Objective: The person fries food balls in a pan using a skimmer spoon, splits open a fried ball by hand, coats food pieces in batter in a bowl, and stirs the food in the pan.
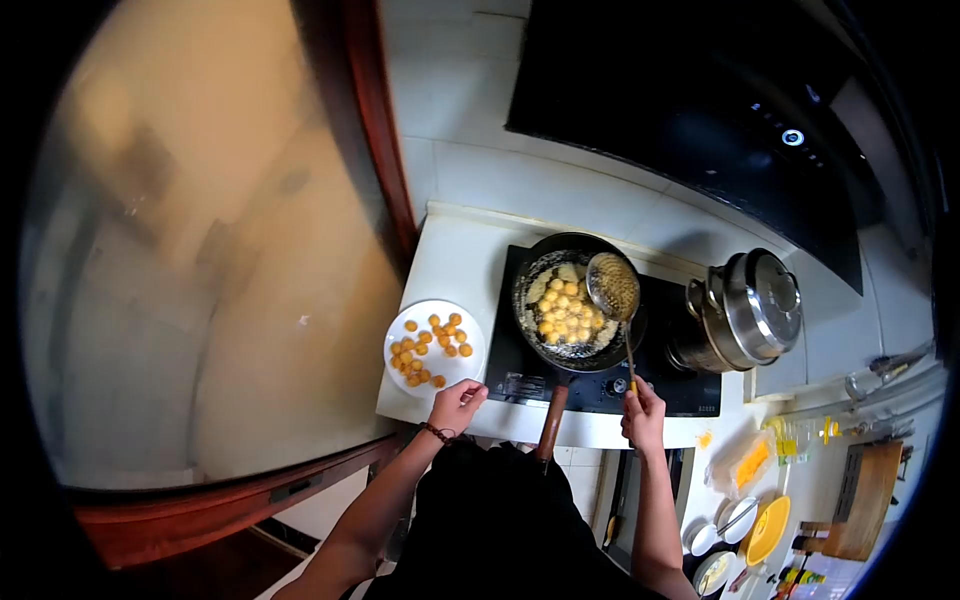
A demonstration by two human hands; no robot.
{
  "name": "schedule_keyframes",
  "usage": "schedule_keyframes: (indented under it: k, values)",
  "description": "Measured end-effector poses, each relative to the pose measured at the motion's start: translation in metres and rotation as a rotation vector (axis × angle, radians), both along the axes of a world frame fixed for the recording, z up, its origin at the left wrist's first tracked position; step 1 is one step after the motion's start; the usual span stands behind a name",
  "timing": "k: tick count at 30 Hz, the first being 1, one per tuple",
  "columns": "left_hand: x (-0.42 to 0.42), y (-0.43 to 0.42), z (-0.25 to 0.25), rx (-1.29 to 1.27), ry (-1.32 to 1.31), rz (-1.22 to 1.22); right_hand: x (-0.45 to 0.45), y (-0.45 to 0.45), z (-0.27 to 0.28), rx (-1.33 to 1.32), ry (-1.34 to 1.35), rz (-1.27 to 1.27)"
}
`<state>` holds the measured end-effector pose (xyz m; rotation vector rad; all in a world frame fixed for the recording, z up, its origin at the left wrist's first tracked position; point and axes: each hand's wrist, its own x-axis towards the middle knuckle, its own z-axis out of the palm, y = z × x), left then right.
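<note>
My right hand (643,415) is wrapped around the handle of a round perforated skimmer (612,287). The skimmer's bowl rests over the right side of a dark frying pan (555,357). Inside the pan, many small golden balls (571,312) float in bubbling oil. Close to the near edge of the counter, my left hand (460,404) has its fingers curled in, with nothing seen in them. Just beyond it stands a white plate (402,330) with several browner fried balls (411,360) on it. The pan's brown handle (551,420) points toward my body, between my hands.
A black cooktop (690,402) lies under the pan. To its right stands a stacked steel pot (765,308) with a lid. A dark range hood (690,120) hangs above. A yellow basin (767,530), bowls and a bag sit at lower right. A wood-framed glass panel (230,250) borders the left.
</note>
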<state>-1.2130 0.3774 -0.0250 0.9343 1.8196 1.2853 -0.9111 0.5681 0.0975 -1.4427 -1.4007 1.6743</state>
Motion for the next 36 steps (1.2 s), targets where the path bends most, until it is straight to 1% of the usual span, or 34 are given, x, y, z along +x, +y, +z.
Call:
schedule_keyframes:
  k: [1,3,4,5,7,9,10,11,12,13,15,19,23,28,31,35,36]
  values:
    - [-0.005,-0.01,-0.01,-0.01,-0.002,0.017,0.001,-0.002,-0.001,-0.034,0.044,-0.007]
    - [-0.018,-0.031,-0.033,-0.06,0.06,0.124,-0.001,-0.003,0.003,-0.06,0.043,-0.006]
    - [-0.026,-0.04,-0.049,-0.052,0.046,0.166,-0.001,-0.004,-0.003,-0.037,0.046,-0.001]
    - [-0.033,-0.047,-0.049,-0.06,0.043,0.172,0.0,-0.006,-0.007,-0.014,0.048,0.003]
    - [-0.044,-0.06,-0.051,-0.124,0.18,0.272,0.003,-0.003,-0.007,-0.033,0.036,0.01]
    - [-0.061,-0.074,-0.071,-0.148,0.192,0.292,0.001,-0.006,-0.006,-0.052,0.03,0.018]
    - [-0.069,-0.08,-0.084,-0.207,0.301,0.305,0.001,-0.007,-0.006,-0.037,0.048,0.011]
    - [-0.072,-0.082,-0.081,-0.266,0.41,0.316,0.001,-0.008,-0.006,-0.021,0.065,0.003]
    - [-0.076,-0.084,-0.078,-0.36,0.406,0.303,0.0,-0.006,-0.004,-0.039,0.064,-0.002]
    - [-0.078,-0.082,-0.076,-0.365,0.405,0.303,-0.001,-0.007,-0.004,-0.044,0.063,-0.001]
    - [-0.078,-0.075,-0.072,-0.447,0.532,0.318,-0.003,-0.008,-0.004,-0.012,0.059,0.017]
    - [-0.082,-0.062,-0.078,-0.513,0.592,0.331,-0.002,-0.009,0.002,-0.004,0.034,0.046]
    - [-0.082,-0.054,-0.073,-0.481,0.633,0.306,0.002,-0.013,0.003,0.035,-0.018,0.044]
    - [-0.086,-0.052,-0.092,-0.47,0.707,0.261,0.012,-0.012,0.004,-0.008,-0.006,0.066]
    - [-0.084,-0.049,-0.082,-0.506,0.648,0.265,0.011,-0.013,0.005,0.005,0.003,0.065]
    - [-0.082,-0.05,-0.078,-0.518,0.661,0.255,0.008,-0.014,0.005,0.046,-0.026,0.052]
    - [-0.081,-0.051,-0.079,-0.518,0.658,0.248,0.007,-0.012,0.006,0.034,0.002,0.042]
